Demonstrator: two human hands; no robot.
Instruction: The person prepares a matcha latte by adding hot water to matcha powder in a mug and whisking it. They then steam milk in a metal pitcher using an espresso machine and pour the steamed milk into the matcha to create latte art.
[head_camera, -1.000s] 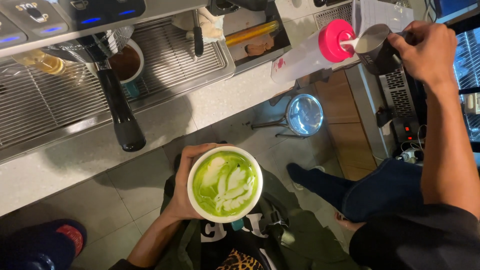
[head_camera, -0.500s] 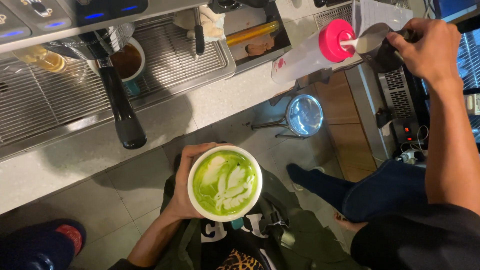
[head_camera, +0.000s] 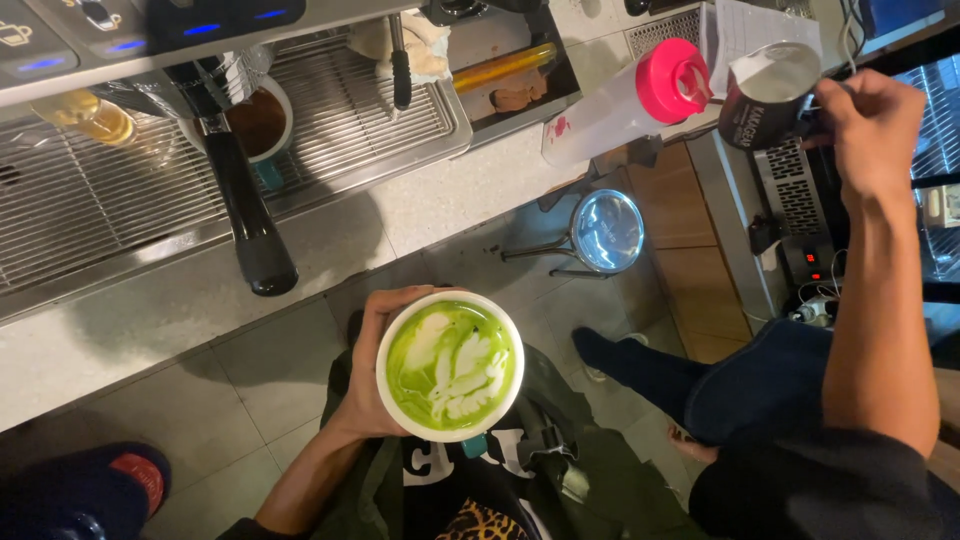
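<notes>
My left hand (head_camera: 372, 372) cups a white cup (head_camera: 451, 366) of bright green drink with white foam art on top, held level in front of my body. My right hand (head_camera: 868, 122) grips the handle of a dark milk pitcher (head_camera: 764, 98) with white foam inside, held out at the upper right, just right of the pink cap of a white squeeze bottle (head_camera: 622, 104) lying on the counter.
An espresso machine drip tray (head_camera: 130, 190) spans the upper left, with a black portafilter handle (head_camera: 247, 217) sticking out and a cup of dark coffee (head_camera: 262, 122) on the grate. A metal bin (head_camera: 606, 230) stands on the floor below. Another person's leg (head_camera: 700, 385) is at the right.
My right hand has drawn the pitcher away from the bottle's pink cap and tipped it so its foam shows. The green cup stays steady in my left hand.
</notes>
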